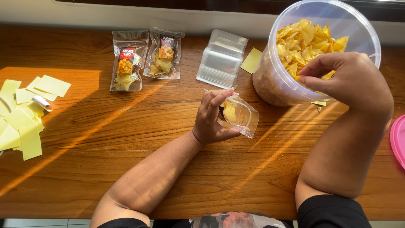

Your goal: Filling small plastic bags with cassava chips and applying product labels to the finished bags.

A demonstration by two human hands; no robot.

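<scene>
Wooden tabletop (105, 139) in slanting sunlight. Left hand (213, 118) curls its fingers around a small clear pouch (240, 115), held open just above the wood. Right hand (350, 80) pinches yellow chips (303, 40) inside a large clear tub (337, 25). Two filled pouches (145, 59) and yellow paper slips (25, 109) lie to the left.

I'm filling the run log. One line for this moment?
left hand: holds open pouch | right hand: in chip tub, pinching chips | table: two filled pouches
</scene>
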